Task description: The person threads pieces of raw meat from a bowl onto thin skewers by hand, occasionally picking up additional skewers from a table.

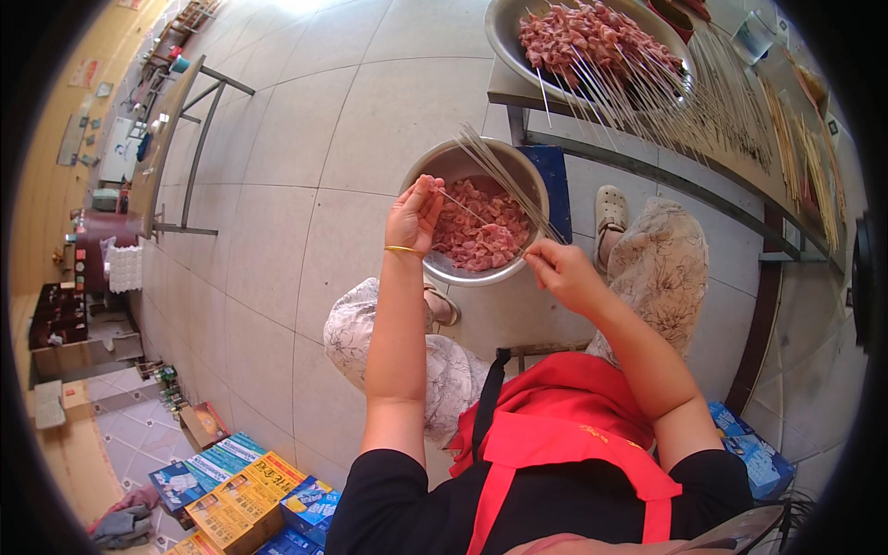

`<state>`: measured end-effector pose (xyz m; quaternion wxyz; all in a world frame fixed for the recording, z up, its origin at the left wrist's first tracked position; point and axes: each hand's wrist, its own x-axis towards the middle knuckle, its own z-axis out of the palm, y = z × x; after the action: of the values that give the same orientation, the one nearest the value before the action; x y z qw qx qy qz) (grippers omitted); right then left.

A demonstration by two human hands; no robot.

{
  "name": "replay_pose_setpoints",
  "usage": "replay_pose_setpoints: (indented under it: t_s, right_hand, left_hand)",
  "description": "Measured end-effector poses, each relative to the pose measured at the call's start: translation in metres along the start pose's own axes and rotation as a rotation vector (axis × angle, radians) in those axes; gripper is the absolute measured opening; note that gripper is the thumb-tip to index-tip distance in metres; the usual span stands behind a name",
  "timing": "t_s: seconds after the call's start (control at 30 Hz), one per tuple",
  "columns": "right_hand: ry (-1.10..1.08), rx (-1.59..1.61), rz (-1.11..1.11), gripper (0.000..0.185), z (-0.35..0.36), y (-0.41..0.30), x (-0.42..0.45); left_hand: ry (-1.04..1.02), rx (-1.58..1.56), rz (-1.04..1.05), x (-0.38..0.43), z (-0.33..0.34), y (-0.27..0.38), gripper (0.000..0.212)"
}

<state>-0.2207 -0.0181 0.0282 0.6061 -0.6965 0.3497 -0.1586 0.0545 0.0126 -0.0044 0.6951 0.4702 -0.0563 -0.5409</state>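
Over a metal bowl (pixel 479 279) of raw meat pieces (pixel 472 239), my left hand (pixel 415 211) pinches a small piece of meat (pixel 434 183) at one end of a thin skewer (pixel 463 206). My right hand (pixel 569 270) grips the skewer's other end near the bowl's right rim. A bundle of metal skewers (pixel 503 173) slants across the bowl from its far rim to beside my right hand. Whether that hand also holds the bundle, I cannot tell.
At the upper right, a low table (pixel 728 156) bears a large metal basin (pixel 503 45) of skewered meat (pixel 596 41), rows of metal skewers (pixel 735 90) and wooden sticks (pixel 812 166). A blue object (pixel 555 187) stands beside the bowl. Cartons (pixel 243 499) lie at lower left.
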Motion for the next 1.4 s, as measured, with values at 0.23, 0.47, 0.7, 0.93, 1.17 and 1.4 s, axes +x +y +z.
replay_pose_setpoints:
  t_s: [0.23,0.47,0.7,0.93,1.17,1.4]
  right_hand:
    - [0.124,-0.167,-0.235,0.013,0.007,0.008,-0.001]
    - [-0.021,0.227,0.057,0.013,0.008,0.008,-0.002]
    - [-0.088,0.483,0.247,0.011,0.006,0.013,0.002]
    - [0.157,-0.059,-0.199,0.012,0.014,0.012,-0.002]
    - [0.072,0.102,-0.064,0.012,0.016,0.019,-0.002]
    - [0.015,0.209,0.031,0.011,0.013,0.012,0.001]
  left_hand:
    - [-0.005,0.049,-0.025,0.001,-0.001,0.006,0.014]
    - [-0.052,0.101,-0.052,0.000,-0.003,0.009,0.014]
    - [-0.012,0.152,-0.069,-0.002,0.001,0.006,0.014]
    - [-0.012,0.163,-0.093,-0.004,0.005,0.002,0.014]
    - [-0.003,0.225,-0.063,-0.007,0.010,-0.002,0.015]
    - [-0.020,0.228,-0.038,-0.008,0.008,0.001,0.016]
